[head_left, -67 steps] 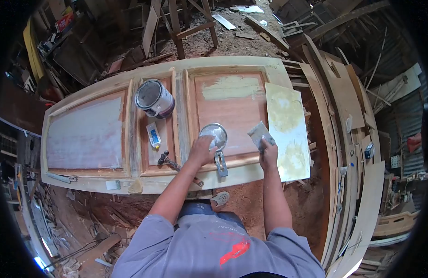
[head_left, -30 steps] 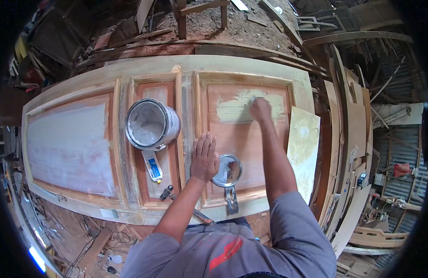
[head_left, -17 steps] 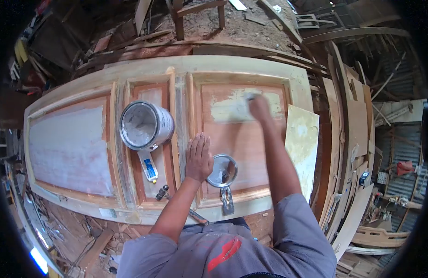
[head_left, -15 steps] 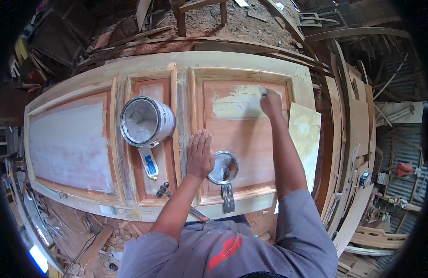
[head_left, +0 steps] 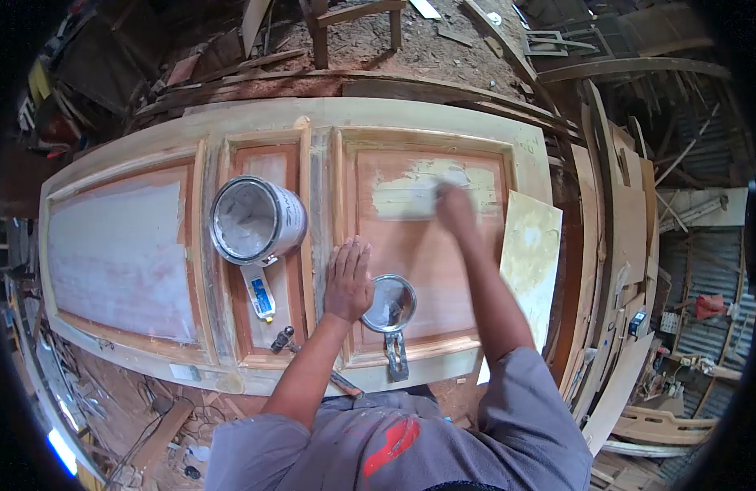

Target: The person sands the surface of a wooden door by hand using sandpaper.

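Note:
My left hand [head_left: 349, 278] lies flat, fingers spread, on the wooden door [head_left: 431, 254], over the moulding beside the right panel. My right hand [head_left: 455, 209] is blurred over the pale filler patch [head_left: 398, 192] on that panel, closed round a scraper whose blade is smeared by motion. Just right of my left hand is a round metal lid [head_left: 388, 303], with a putty knife [head_left: 396, 356] sticking out below it. An open can [head_left: 259, 221] of grey paste stands on the narrow middle panel. Below the can lies a white and blue tube [head_left: 261, 295].
A hammer [head_left: 284, 340] lies partly under my left forearm. At the door's right end rests a pale stained board [head_left: 532, 245]. Long planks [head_left: 603, 245] are stacked on the right. Wooden trestle legs [head_left: 320, 41] stand beyond the door, and scraps and cables litter the floor at lower left.
My right hand first held the scraper near the pale board, then moved up onto the filler patch and swept across it. My left hand left the lid and settled flat on the door.

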Demonstrator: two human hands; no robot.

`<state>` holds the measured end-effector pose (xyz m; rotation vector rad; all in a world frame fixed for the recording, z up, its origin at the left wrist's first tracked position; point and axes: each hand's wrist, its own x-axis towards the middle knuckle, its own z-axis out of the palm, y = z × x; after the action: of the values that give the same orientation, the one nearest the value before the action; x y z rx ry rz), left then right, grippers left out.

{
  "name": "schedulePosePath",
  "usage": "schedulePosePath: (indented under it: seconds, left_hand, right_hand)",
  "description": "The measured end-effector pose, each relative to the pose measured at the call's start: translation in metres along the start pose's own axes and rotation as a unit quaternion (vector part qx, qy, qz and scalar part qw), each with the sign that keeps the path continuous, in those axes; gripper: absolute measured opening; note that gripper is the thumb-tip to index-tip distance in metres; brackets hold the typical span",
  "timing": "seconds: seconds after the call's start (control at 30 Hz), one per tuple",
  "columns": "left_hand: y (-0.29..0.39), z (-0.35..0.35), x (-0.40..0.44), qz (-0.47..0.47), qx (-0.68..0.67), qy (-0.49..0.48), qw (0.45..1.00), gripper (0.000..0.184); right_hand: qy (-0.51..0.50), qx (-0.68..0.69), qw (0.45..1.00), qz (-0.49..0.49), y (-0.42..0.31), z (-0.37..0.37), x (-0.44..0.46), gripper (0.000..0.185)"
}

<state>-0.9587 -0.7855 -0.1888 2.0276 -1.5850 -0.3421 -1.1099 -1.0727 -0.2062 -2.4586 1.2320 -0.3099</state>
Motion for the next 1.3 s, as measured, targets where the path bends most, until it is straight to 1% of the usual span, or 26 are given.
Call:
schedulePosePath:
  seconds: [0.03,0.07,0.1,0.17,0.27,0.33,0.37,0.4,0.43,0.5,0.6,0.67,0.77,0.8,0.83,0.87,0.9,0.93,0.97,1.03,1.13,1.17,1.2,1.23,1.27,1.3]
  left_hand:
    - [-0.001,0.001,-0.001,0.0,0.005,0.001,1.0,0.065]
    - [-0.003,0.002,0.0,0.0,0.01,0.002,1.0,0.065]
    - [-0.004,0.002,-0.001,0.001,0.013,0.001,1.0,0.066]
    - [-0.005,0.003,-0.001,0.002,0.01,0.004,1.0,0.067]
    - [-0.007,-0.001,0.002,-0.004,0.007,-0.001,1.0,0.067]
    - [-0.005,0.0,-0.002,-0.005,0.006,-0.008,1.0,0.067]
    - [-0.006,0.002,-0.002,-0.002,0.01,-0.005,1.0,0.067]
    - [-0.007,0.002,0.0,0.0,0.014,0.0,1.0,0.066]
    - [-0.006,0.001,0.002,0.0,0.002,0.002,1.0,0.066]
    - [-0.002,-0.004,0.002,0.0,-0.02,0.003,1.0,0.064]
    - [0.0,-0.003,0.002,-0.006,-0.006,-0.02,1.0,0.065]
    - [-0.002,0.003,-0.001,-0.006,0.013,-0.025,1.0,0.065]
    - [0.001,0.004,-0.001,-0.005,0.027,-0.037,0.999,0.064]
    - [0.0,0.005,-0.003,-0.003,0.017,-0.034,0.999,0.064]
    - [-0.001,0.005,-0.002,-0.004,0.008,-0.029,1.0,0.064]
    - [-0.002,0.003,0.0,0.001,0.002,-0.024,1.0,0.063]
    - [0.0,0.0,0.0,0.002,-0.003,-0.02,1.0,0.063]
    - [-0.002,-0.002,0.0,0.005,-0.007,-0.016,1.0,0.062]
    - [-0.003,-0.003,-0.001,0.001,-0.004,-0.014,1.0,0.062]
    - [-0.002,-0.001,0.0,-0.001,-0.001,-0.008,1.0,0.062]
    - [-0.002,-0.001,0.0,0.001,-0.001,0.001,1.0,0.062]
    - [-0.002,-0.002,-0.001,-0.002,-0.001,-0.004,1.0,0.062]
    - [-0.001,-0.003,-0.001,-0.003,-0.002,-0.009,1.0,0.062]
    - [0.001,-0.004,0.001,-0.002,-0.004,-0.012,1.0,0.062]
    - [0.001,-0.003,0.002,0.0,0.0,-0.012,1.0,0.062]
    - [0.0,0.0,0.002,0.002,0.004,-0.011,1.0,0.063]
  right_hand:
    - [0.032,-0.015,0.999,0.02,0.033,-0.015,0.014,0.02]
    - [0.054,-0.041,0.997,0.025,0.057,-0.036,0.026,0.018]
    - [0.036,-0.107,0.992,0.061,0.104,-0.036,0.042,0.019]
    - [0.007,-0.028,0.979,0.202,0.115,-0.05,0.055,0.021]
    - [-0.045,-0.031,0.982,0.18,0.081,-0.045,0.065,0.022]
    - [0.002,-0.078,0.991,0.109,0.06,-0.013,0.066,0.021]
    - [-0.012,-0.109,0.983,0.145,0.046,0.002,0.071,0.02]
    - [-0.019,-0.093,0.984,0.151,0.024,0.009,0.071,0.019]
    - [-0.007,-0.091,0.99,0.104,0.008,0.019,0.067,0.02]
    - [-0.034,-0.068,0.991,0.111,-0.043,0.023,0.056,0.017]
    - [-0.051,-0.057,0.997,0.026,-0.097,0.047,0.039,0.016]
    - [-0.1,-0.047,0.994,0.004,-0.139,0.038,0.026,0.023]
    - [-0.139,-0.007,0.99,-0.009,-0.144,0.031,0.016,0.023]
    - [-0.112,0.01,0.994,0.008,-0.129,0.029,0.016,0.018]
    - [-0.086,0.025,0.996,0.021,-0.097,0.028,0.019,0.013]
    - [-0.014,0.082,0.996,0.044,-0.045,0.035,0.025,0.012]
    - [0.035,0.005,0.999,-0.04,-0.004,0.011,0.027,0.01]
    - [0.05,-0.004,0.999,-0.013,0.031,-0.011,0.033,0.01]
    - [0.054,-0.01,0.997,0.058,0.058,-0.028,0.036,0.014]
    - [-0.003,-0.071,0.985,0.158,0.087,-0.046,0.036,0.02]
    - [-0.025,-0.077,0.988,0.134,0.081,-0.005,0.038,0.024]
    - [0.0,-0.054,0.991,0.126,0.051,0.006,0.033,0.023]
    - [0.0,-0.021,0.992,0.125,0.025,0.019,0.032,0.022]
    - [-0.006,-0.056,0.995,0.077,-0.007,0.024,0.025,0.02]
    - [-0.027,-0.031,0.994,0.104,-0.028,0.043,0.024,0.02]
    - [-0.039,-0.027,0.997,0.062,-0.059,0.044,0.017,0.021]
